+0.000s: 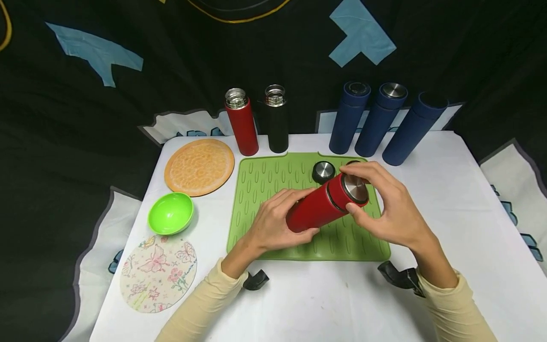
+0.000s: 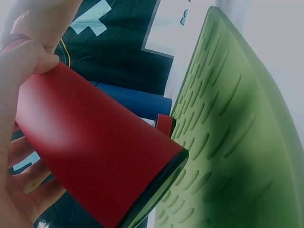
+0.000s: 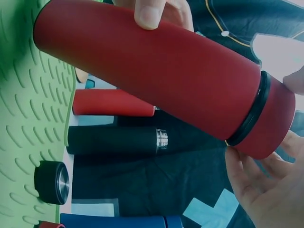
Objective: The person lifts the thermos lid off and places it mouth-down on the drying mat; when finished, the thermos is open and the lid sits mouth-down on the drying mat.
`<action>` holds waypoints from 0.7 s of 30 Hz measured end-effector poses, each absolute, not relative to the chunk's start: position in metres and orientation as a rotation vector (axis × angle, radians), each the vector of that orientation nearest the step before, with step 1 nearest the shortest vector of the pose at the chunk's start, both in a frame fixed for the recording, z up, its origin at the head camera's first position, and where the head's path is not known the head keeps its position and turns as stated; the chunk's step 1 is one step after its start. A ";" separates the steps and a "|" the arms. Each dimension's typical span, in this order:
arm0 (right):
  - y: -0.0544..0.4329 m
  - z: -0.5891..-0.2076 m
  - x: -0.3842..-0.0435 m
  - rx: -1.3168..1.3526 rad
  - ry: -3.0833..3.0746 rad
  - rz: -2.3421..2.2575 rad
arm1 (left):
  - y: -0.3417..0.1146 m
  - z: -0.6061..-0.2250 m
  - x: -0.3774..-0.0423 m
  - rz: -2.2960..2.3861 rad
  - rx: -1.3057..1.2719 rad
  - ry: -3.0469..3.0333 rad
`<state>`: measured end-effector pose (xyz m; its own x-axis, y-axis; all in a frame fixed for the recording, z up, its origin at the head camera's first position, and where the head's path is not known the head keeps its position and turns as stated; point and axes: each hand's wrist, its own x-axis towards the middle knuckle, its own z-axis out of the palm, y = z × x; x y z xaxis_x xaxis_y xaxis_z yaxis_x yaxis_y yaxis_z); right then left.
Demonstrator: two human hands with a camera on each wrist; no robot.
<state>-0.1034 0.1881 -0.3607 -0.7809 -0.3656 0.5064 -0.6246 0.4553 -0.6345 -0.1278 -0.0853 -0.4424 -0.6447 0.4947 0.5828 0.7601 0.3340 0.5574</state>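
Observation:
A red vacuum flask [image 1: 309, 210] is tilted above the green ridged mat [image 1: 260, 190], its steel-topped lid [image 1: 355, 188] toward the right. My left hand [image 1: 275, 221] grips the flask's body near the base, thumb on one side and fingers on the other. At the upper end, my right hand [image 1: 391, 209] pinches the lid between thumb and fingers. In the right wrist view, a dark ring [image 3: 251, 111] shows between body and lid. A black lid [image 1: 323, 172] lies on the mat behind the flask. Beside it is a red lid [image 2: 165, 124], mostly hidden by my right hand in the head view.
Behind the mat stand a lidless red flask [image 1: 242, 128] and a lidless black flask [image 1: 278, 126]. Three blue flasks [image 1: 376, 123] stand at the back right. On the left are an orange round mat [image 1: 199, 167], a green bowl [image 1: 171, 213] and a butterfly-patterned round mat [image 1: 159, 274].

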 end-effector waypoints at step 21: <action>0.186 -0.361 -0.106 0.770 -2.456 1.143 | -0.087 -0.443 -0.128 -1.221 -1.126 -2.292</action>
<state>-0.1055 0.1858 -0.3610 -0.8022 -0.3346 0.4945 -0.5938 0.5337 -0.6022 -0.1279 -0.0866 -0.4432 -0.6429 0.4970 0.5828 0.7610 0.3279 0.5598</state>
